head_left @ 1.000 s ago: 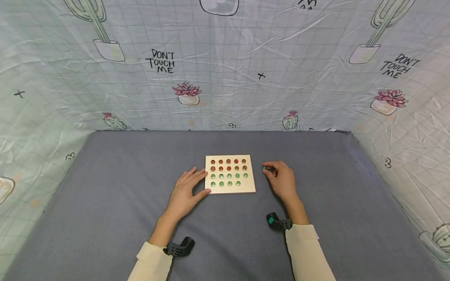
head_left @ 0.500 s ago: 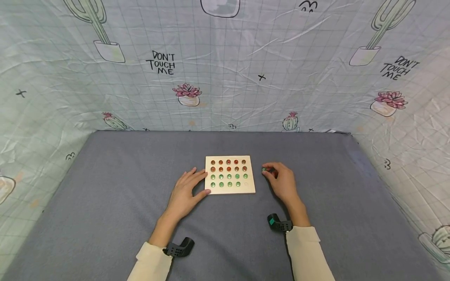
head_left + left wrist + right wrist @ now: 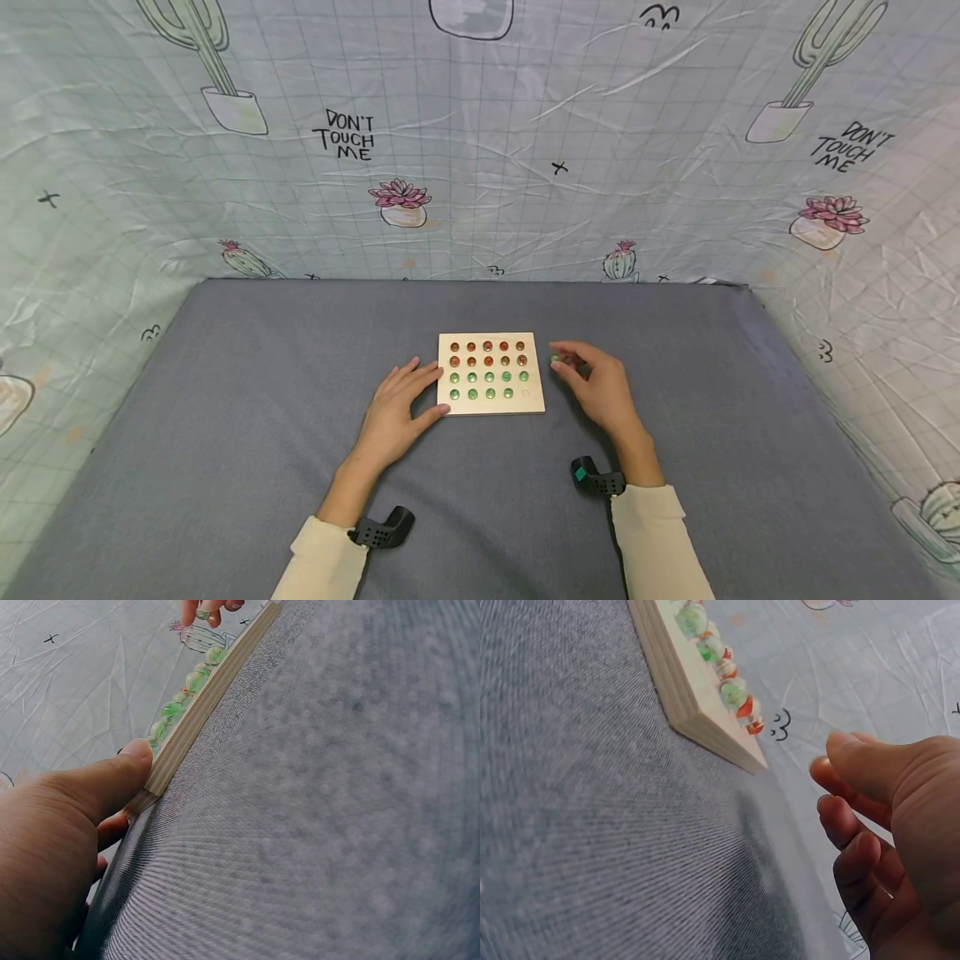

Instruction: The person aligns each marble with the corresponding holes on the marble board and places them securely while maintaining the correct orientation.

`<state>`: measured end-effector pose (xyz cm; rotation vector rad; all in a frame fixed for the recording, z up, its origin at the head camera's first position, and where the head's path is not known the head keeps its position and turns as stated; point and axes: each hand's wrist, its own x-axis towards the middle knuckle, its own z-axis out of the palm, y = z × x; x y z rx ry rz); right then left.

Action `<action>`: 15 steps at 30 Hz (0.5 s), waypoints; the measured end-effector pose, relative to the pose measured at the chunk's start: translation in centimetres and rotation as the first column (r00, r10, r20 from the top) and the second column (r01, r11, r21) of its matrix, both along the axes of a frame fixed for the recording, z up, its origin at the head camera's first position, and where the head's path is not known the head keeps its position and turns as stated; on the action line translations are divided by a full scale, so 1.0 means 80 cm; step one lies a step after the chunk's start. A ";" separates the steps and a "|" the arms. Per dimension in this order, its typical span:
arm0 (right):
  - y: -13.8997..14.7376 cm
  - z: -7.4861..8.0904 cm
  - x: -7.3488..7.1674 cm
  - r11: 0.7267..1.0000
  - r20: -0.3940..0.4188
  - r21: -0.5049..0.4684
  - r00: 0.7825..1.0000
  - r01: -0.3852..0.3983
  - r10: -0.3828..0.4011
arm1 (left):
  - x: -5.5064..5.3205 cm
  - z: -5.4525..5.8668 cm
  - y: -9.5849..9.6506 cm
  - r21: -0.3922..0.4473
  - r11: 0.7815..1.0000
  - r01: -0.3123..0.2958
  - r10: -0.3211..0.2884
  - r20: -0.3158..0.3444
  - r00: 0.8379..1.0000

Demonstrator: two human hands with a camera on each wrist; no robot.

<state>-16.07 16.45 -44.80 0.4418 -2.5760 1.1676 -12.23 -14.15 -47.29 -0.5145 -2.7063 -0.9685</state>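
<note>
A pale wooden board (image 3: 534, 403) lies flat on the grey cloth, with rows of glass marbles in its round hollows. Reddish marbles (image 3: 488, 361) fill the two far rows; green marbles (image 3: 490, 393) sit in the two near rows. The near right hollow (image 3: 525, 392) holds no marble. My left hand (image 3: 392, 418) rests along the board's left side, fingers spread and thumb at the near left corner. Just right of the board, my right hand (image 3: 604, 390) pinches a green marble (image 3: 555, 358) between thumb and fingertips. The right wrist view hides that marble behind the thumb.
Grey cloth (image 3: 247, 433) covers the table under the board. Behind and to both sides hangs a pale printed curtain (image 3: 480, 208) with cactus drawings. A black band (image 3: 386, 528) is on the left wrist and another band (image 3: 597, 477) on the right.
My right hand has shifted slightly left toward the board with the green marble, which now shows more at the fingertips. The left hand and board have stayed in place.
</note>
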 end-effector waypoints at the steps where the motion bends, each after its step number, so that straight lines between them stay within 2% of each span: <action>1: -0.001 0.001 0.000 1.000 0.002 0.001 1.000 -0.010 0.010 | 0.000 0.000 0.000 0.000 1.000 0.001 -0.001 0.002 1.000; 10: -0.009 0.010 0.004 0.998 0.069 -0.005 0.996 -0.064 0.064 | -0.001 0.001 -0.001 0.004 1.000 0.004 -0.004 0.003 1.000; 15: -0.013 0.013 0.005 0.993 0.094 -0.022 0.988 -0.119 0.120 | -0.002 0.001 -0.002 0.001 1.000 0.004 -0.004 0.010 1.000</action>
